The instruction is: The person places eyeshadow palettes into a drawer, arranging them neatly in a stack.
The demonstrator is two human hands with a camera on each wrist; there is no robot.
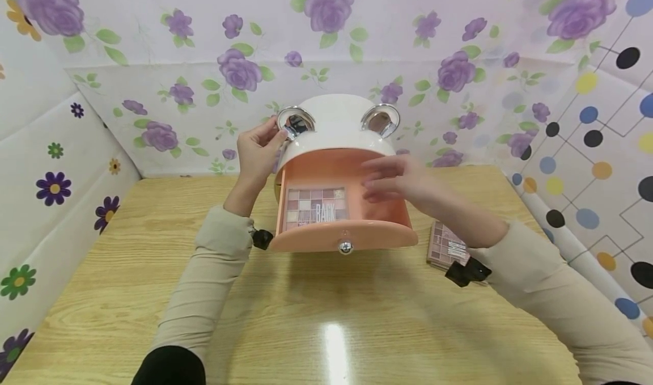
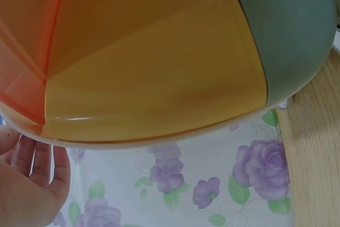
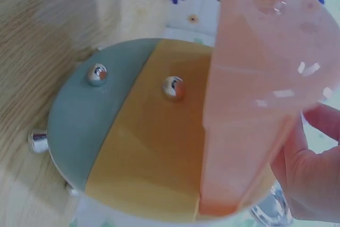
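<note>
A rounded storage box with a white shell (image 1: 336, 113) stands on the table, its top pink drawer (image 1: 380, 235) pulled out. Inside the drawer's left half lies an eyeshadow palette (image 1: 316, 206) lettered "BACK". My left hand (image 1: 257, 149) grips the silver ring-shaped ear (image 1: 297, 122) on the box's left, thumb in front. Over the drawer's right half hovers my right hand (image 1: 400, 181), blurred, fingers loosely extended with nothing seen in them. Lower down, the right wrist view shows a yellow drawer (image 3: 149, 147) and a green drawer (image 3: 90, 115), both closed, with silver knobs.
Another palette (image 1: 449, 243), perhaps stacked on more, lies on the wooden table (image 1: 285, 317) beneath my right forearm. A second silver ear (image 1: 381, 121) sits on the box's right. Flowered sheeting (image 1: 178, 90) rises behind the table.
</note>
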